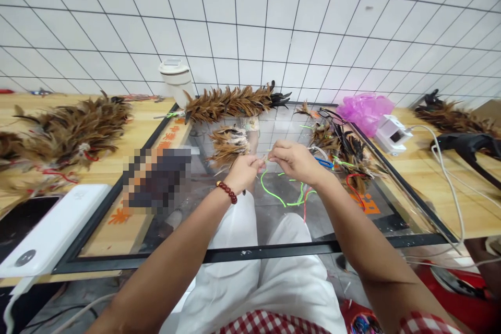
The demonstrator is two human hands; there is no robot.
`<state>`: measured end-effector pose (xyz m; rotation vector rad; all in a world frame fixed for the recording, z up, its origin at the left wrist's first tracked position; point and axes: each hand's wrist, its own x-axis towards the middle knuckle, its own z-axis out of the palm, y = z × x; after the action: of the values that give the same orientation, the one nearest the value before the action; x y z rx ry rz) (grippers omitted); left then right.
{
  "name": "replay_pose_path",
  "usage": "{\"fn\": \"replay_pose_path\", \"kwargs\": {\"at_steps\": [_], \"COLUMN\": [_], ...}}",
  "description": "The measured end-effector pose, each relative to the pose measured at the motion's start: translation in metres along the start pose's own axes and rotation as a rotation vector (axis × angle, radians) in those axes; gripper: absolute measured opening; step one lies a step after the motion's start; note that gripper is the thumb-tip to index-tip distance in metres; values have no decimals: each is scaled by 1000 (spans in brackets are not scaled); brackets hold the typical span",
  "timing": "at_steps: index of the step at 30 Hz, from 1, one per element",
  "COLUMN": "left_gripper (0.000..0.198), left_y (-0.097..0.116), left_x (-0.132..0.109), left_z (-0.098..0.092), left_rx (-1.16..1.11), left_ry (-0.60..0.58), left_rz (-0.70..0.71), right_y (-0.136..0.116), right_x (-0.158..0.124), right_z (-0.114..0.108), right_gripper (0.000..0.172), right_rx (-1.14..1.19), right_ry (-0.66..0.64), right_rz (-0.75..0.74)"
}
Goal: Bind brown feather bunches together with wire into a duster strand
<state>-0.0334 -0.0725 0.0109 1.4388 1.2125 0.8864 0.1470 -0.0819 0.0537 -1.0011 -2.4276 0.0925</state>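
White tiled wall (pixel 250 5) behind a glass-topped table (pixel 270 251), brown feather bunch (pixel 227 147) over the glass, left hand (pixel 246 168) at its near right edge, right hand (pixel 293 160) farther right of it, each grip pinched closed, contents too small to tell, green cord (pixel 270 191) nearer than the bunch and rightward.

A white tiled wall (pixel 287 10) backs the wooden table (pixel 481 222).

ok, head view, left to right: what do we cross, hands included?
White power bank → white lidded canister → left hand → right hand → pink plastic bag → white boxy device → black curved object at the right edge. Overlapping feather bundles left out.
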Motion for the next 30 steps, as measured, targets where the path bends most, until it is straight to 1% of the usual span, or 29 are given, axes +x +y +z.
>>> {"fn": "replay_pose_path", "kwargs": {"at_steps": [2, 4, 6, 8, 10, 13, 15, 16, 17, 19, 21, 22, 24, 27, 28, 30], "left_gripper": [19, 18, 19, 21, 24, 29, 29, 29, 29, 27, 24, 22, 17, 15, 15, 16], "left_y": [3, 9, 15, 19, 20, 21, 23, 24, 26, 28, 29, 29, 30, 31, 31, 31], "left_x": [-5, -11, -17, -20, -21, -18, -17, -16, -17, -18, -20, -21, -22, -22, -22, -19], "left_z": [1, 2, 4, 5, 6, 5, 2, 1, -1, -3, -4, -4, -2, 0, 0, 2], "left_rx": [86, 105, 42, -68, -200, -401, -514, -560, -599, -656, -700, -719, -755, -772, -762, -709], "left_ry": [-148, -298, -414, -479, -465, -341, -295, -304, -338, -458, -569, -602, -619, -575, -532, -389], "left_rz": [-1, -42, -94, -113, -100, -86, -104, -127, -161, -252, -338, -367, -398, -379, -349, -254], "right_y": [0, 2, 7, 11, 15, 19, 20, 20, 19, 16, 11, 9, 7, 9, 11, 14], "right_x": [1, 2, 2, 2, 1, -1, -1, 0, 1, 3, 6, 7, 7, 6, 5, 4], "right_z": [1, 4, 9, 15, 22, 30, 33, 35, 37, 39, 41, 41, 42, 45, 46, 47], "right_gripper": [22, 20, 17, 16, 14, 11, 12, 14, 15, 18, 19, 19, 18, 16, 16, 19], "right_rx": [52, 182, 345, 472, 526, 503, 495, 513, 550, 661, 772, 812, 850, 838, 821, 755], "right_ry": [8, 2, 10, 30, 48, 64, 86, 107, 136, 188, 209, 207, 188, 139, 118, 83], "right_rz": [-59, -64, -18, 68, 174, 306, 364, 381, 394, 406, 398, 386, 347, 317, 324, 353]}}
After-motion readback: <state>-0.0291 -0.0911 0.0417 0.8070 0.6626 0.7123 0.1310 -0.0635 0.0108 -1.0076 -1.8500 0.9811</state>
